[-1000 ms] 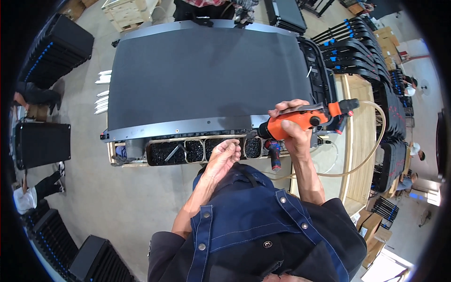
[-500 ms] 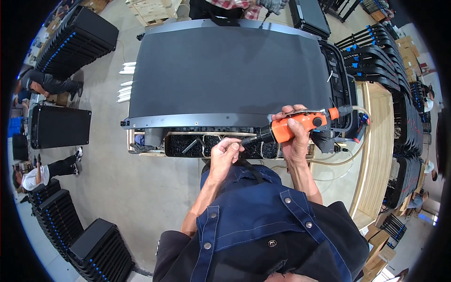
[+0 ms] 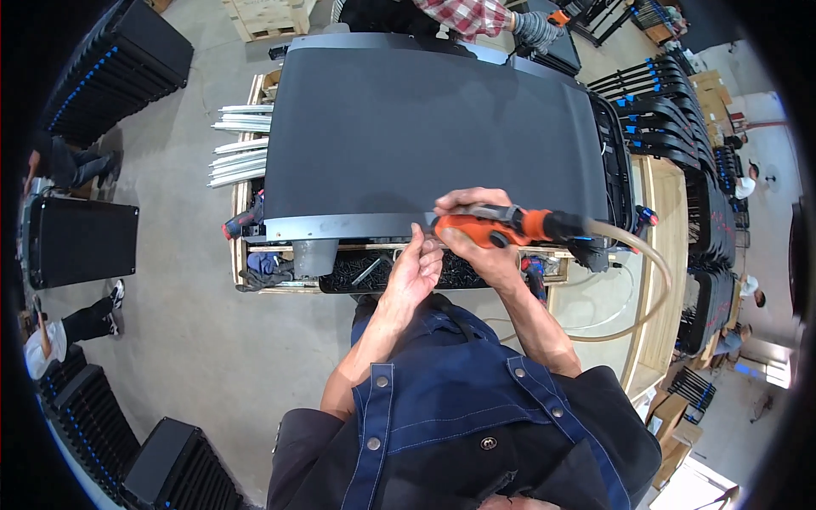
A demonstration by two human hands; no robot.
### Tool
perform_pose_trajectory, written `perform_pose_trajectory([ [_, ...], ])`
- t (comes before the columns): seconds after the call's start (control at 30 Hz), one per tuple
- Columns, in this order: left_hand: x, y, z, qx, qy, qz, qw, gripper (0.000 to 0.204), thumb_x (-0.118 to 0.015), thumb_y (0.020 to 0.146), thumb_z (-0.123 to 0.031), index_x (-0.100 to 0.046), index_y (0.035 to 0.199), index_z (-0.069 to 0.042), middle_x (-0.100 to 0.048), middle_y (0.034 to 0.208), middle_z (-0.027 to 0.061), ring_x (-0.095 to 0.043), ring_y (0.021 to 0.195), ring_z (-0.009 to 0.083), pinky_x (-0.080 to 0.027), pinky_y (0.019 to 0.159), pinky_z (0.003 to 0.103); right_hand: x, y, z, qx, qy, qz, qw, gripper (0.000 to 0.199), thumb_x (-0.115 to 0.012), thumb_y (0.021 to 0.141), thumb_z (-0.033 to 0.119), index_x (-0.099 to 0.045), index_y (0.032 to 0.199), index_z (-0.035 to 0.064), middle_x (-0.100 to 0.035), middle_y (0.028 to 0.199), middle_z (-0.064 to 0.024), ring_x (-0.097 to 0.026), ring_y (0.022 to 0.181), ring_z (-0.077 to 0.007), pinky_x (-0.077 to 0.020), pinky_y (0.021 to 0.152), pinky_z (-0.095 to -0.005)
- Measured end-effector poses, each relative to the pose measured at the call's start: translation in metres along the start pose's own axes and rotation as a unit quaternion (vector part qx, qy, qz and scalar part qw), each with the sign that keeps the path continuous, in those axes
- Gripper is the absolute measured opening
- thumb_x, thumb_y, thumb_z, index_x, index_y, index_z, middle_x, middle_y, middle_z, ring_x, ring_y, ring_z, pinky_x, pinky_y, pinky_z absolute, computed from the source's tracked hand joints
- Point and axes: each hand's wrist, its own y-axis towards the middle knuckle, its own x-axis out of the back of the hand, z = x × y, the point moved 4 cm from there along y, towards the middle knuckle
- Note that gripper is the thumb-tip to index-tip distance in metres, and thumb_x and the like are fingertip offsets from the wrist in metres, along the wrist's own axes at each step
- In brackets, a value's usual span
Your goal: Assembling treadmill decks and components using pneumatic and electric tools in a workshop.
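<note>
An orange air screwdriver (image 3: 534,224) with a black rear end and a pale hose lies level in my right hand (image 3: 484,260), fingers wrapped round its body. Its front end points at the near grey rail (image 3: 357,225) of a treadmill deck; my hand hides the bit. Just left of it, my left hand (image 3: 413,274) is at the rail's near edge, palm partly up and fingers apart, with nothing visible in it. The deck's black running belt (image 3: 433,136) stretches away in front of me. Below the rail, a tray (image 3: 374,274) holds many small black screws and a metal rod.
Silver metal strips (image 3: 242,161) stick out at the deck's left, above a red-and-black power tool (image 3: 244,223). Across the deck, a co-worker's gloved hand (image 3: 537,31) holds an orange tool. A wooden crate (image 3: 667,255) and stacked black frames (image 3: 676,110) stand right.
My right hand has brought the screwdriver left and up to the rail. My left hand, earlier pinching at the bit's tip, has loosened. The co-worker's glove has moved right, and the view has shifted.
</note>
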Motion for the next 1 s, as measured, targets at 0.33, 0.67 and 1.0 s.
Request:
perform_pose_trajectory([
  [0.33, 0.041, -0.047, -0.018, -0.026, 0.162, -0.137, 0.977, 0.027, -0.049, 0.104, -0.019, -0.055, 0.116, 0.004, -0.061, 0.102, 0.0126, -0.063, 0.092, 0.0226, -0.054, 0.084, 0.035, -0.034, 0.026, -0.011, -0.034, -0.075, 0.036, 0.996, 0.042, -0.072, 0.073, -0.013, -0.054, 0.107, 0.0030, -0.067, 0.097, -0.0149, -0.069, 0.090, -0.0241, -0.0591, 0.085, -0.0409],
  [0.67, 0.020, -0.082, -0.042, -0.022, 0.301, 0.000, 0.953, 0.040, -0.045, 0.107, -0.024, -0.047, 0.129, 0.011, -0.061, 0.122, 0.0234, -0.064, 0.111, 0.0326, -0.055, 0.099, 0.040, -0.033, 0.034, -0.022, -0.059, -0.005, 0.045, 0.997, 0.040, -0.074, 0.072, -0.011, -0.059, 0.106, 0.0022, -0.070, 0.106, -0.0149, -0.070, 0.099, -0.0221, -0.0586, 0.085, -0.0361],
  [1.0, 0.011, -0.105, -0.050, -0.133, 0.253, -0.022, 0.958, 0.038, -0.050, 0.105, -0.022, -0.052, 0.127, 0.009, -0.058, 0.130, 0.0263, -0.061, 0.121, 0.0361, -0.052, 0.104, 0.042, 0.001, 0.039, 0.012, -0.047, 0.174, -0.016, 0.983, 0.043, -0.071, 0.077, -0.009, -0.054, 0.115, 0.0012, -0.067, 0.110, -0.0174, -0.070, 0.101, -0.0290, -0.0568, 0.092, -0.0433],
])
